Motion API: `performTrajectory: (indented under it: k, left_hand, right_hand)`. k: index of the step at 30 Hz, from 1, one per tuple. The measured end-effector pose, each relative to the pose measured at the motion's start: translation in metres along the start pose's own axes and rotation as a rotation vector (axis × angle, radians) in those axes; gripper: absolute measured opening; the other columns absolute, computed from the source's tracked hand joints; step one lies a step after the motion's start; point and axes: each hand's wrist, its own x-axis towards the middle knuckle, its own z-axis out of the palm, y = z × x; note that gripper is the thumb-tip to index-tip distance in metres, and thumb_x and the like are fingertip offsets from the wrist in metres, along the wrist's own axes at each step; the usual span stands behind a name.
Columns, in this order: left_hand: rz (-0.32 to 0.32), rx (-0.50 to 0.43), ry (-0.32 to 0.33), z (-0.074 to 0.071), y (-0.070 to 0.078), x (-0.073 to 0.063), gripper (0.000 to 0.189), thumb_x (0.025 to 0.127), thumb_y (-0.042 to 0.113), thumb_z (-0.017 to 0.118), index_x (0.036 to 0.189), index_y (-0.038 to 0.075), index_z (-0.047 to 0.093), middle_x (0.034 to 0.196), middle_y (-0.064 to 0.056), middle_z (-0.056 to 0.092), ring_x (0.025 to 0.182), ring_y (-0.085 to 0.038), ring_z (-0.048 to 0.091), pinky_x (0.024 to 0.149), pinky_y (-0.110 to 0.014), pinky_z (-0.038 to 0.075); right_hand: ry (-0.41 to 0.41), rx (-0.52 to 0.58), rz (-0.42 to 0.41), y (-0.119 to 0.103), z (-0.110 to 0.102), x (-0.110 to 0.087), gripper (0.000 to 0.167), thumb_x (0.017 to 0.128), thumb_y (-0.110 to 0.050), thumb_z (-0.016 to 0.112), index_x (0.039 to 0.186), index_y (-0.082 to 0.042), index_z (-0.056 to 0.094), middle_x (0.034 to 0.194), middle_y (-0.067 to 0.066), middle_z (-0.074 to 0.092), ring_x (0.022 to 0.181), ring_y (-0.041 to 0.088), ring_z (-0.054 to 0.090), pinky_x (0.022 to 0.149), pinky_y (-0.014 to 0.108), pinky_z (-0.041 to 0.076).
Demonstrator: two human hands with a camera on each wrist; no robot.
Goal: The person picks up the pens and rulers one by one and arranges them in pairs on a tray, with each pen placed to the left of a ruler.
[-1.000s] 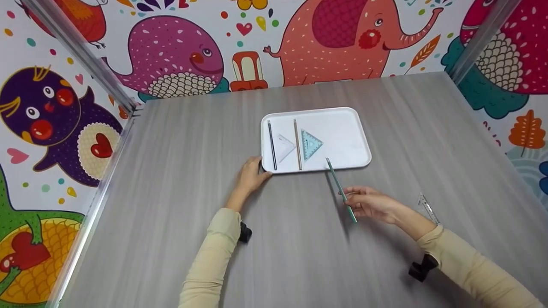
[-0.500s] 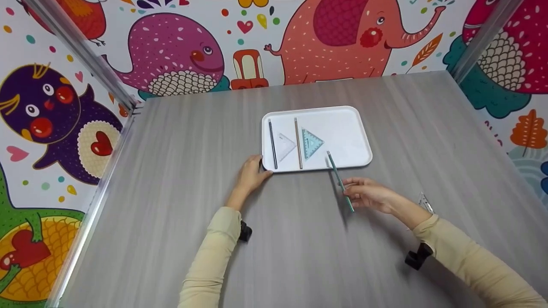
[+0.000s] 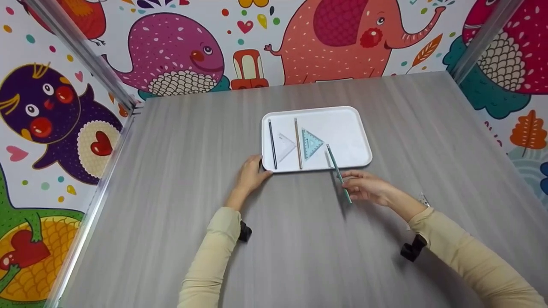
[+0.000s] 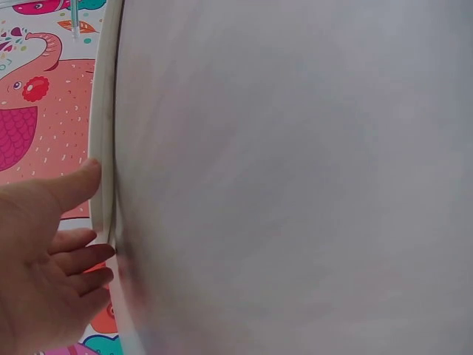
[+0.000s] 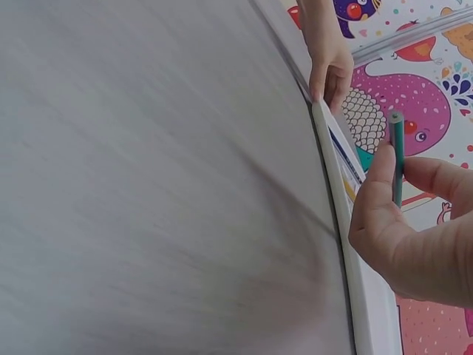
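Observation:
A white tray (image 3: 346, 137) lies on the table. My left hand (image 3: 250, 175) holds its near left corner; in the left wrist view the thumb (image 4: 83, 185) is against the rim and the fingers lie round the corner. On the tray are a dark pencil (image 3: 272, 143), a clear set square (image 3: 286, 147), a brown pencil (image 3: 298, 143) and a light blue set square (image 3: 311, 144). My right hand (image 3: 367, 187) pinches a green pencil (image 3: 338, 171) between thumb and fingers. The pencil slants over the tray's near edge, its far end above the tray.
Another clear set square (image 3: 424, 199) lies on the table (image 3: 171, 179), partly hidden by my right forearm. Printed walls with cartoon animals (image 3: 334, 42) stand behind and on both sides. A metal post (image 3: 479, 42) rises at the back right corner.
My right hand has moved forward with the green pencil, whose far end is now further over the tray. The right forearm now covers more of the loose set square. My left hand stays put.

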Motion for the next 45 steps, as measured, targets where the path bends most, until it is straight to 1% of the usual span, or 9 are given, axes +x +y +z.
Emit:
performTrajectory:
  k: [6,13,18,26,34,37,41,44,45]
  left_hand:
    - [-0.033,0.011,-0.015,0.001,0.001,0.000,0.049,0.078,0.014,0.071,0.117,-0.009,0.053,0.115,-0.023,0.055,0.111,-0.034,0.050,0.096,-0.040,0.039]
    - [-0.021,0.002,-0.014,0.001,0.001,0.000,0.048,0.078,0.013,0.070,0.117,-0.010,0.052,0.114,-0.023,0.055,0.109,-0.034,0.051,0.095,-0.040,0.040]
    - [-0.013,-0.005,-0.010,0.000,0.000,0.000,0.046,0.078,0.013,0.070,0.116,-0.009,0.054,0.112,-0.023,0.056,0.108,-0.033,0.051,0.095,-0.040,0.040]
    - [-0.020,-0.007,-0.013,0.001,-0.001,0.001,0.046,0.079,0.013,0.070,0.116,-0.008,0.054,0.113,-0.022,0.056,0.108,-0.032,0.051,0.095,-0.040,0.040]
    - [-0.045,-0.002,-0.021,0.001,0.000,0.001,0.049,0.079,0.014,0.070,0.118,-0.009,0.053,0.116,-0.023,0.055,0.112,-0.034,0.049,0.098,-0.040,0.038]
    - [-0.059,-0.015,-0.024,0.004,-0.004,0.003,0.050,0.079,0.016,0.070,0.119,-0.009,0.053,0.116,-0.023,0.055,0.112,-0.034,0.049,0.098,-0.040,0.037]
    - [-0.026,-0.015,0.005,0.013,-0.017,0.007,0.051,0.078,0.022,0.071,0.117,-0.008,0.054,0.113,-0.023,0.055,0.109,-0.032,0.051,0.096,-0.036,0.039]
    - [-0.017,-0.026,0.010,0.011,-0.015,0.006,0.050,0.079,0.019,0.071,0.116,-0.009,0.053,0.113,-0.024,0.055,0.109,-0.034,0.051,0.096,-0.038,0.039]
    - [-0.035,-0.030,-0.008,0.005,-0.007,0.003,0.049,0.078,0.014,0.070,0.117,-0.010,0.053,0.114,-0.025,0.055,0.110,-0.035,0.050,0.097,-0.041,0.039]
  right_hand:
    - [0.023,0.003,0.005,-0.003,-0.002,0.008,0.047,0.088,-0.003,0.051,0.130,0.005,0.031,0.084,0.000,0.056,0.070,0.007,0.055,0.065,0.021,0.051]
    - [0.046,-0.042,0.001,-0.005,-0.006,0.012,0.050,0.087,-0.003,0.051,0.131,0.006,0.029,0.079,-0.002,0.054,0.066,0.005,0.052,0.063,0.020,0.051]
    - [0.074,-0.084,-0.013,-0.007,-0.010,0.013,0.045,0.087,-0.003,0.050,0.127,0.007,0.032,0.079,-0.002,0.053,0.066,0.005,0.051,0.063,0.019,0.051]
    - [0.098,-0.065,-0.020,-0.015,-0.009,0.019,0.019,0.087,-0.002,0.051,0.105,0.001,0.046,0.077,-0.003,0.055,0.065,0.004,0.052,0.062,0.019,0.051]
    - [0.100,-0.084,-0.020,-0.016,-0.008,0.026,0.022,0.086,-0.003,0.053,0.106,0.002,0.045,0.075,-0.004,0.054,0.063,0.003,0.049,0.060,0.018,0.051]
    - [0.099,-0.083,-0.020,-0.015,-0.008,0.027,0.022,0.085,-0.003,0.054,0.105,0.002,0.046,0.075,-0.004,0.055,0.062,0.003,0.049,0.060,0.018,0.051]
    - [0.108,-0.077,-0.016,-0.015,-0.009,0.028,0.023,0.085,-0.003,0.054,0.105,0.002,0.045,0.075,-0.004,0.055,0.064,0.003,0.051,0.060,0.018,0.051]
    - [0.119,-0.081,-0.012,-0.015,-0.008,0.029,0.023,0.085,-0.003,0.055,0.105,0.002,0.046,0.076,-0.004,0.055,0.064,0.004,0.051,0.060,0.018,0.051]
    - [0.122,-0.079,-0.011,-0.015,-0.008,0.029,0.022,0.085,-0.003,0.055,0.104,0.001,0.046,0.076,-0.004,0.055,0.064,0.004,0.051,0.061,0.018,0.051]
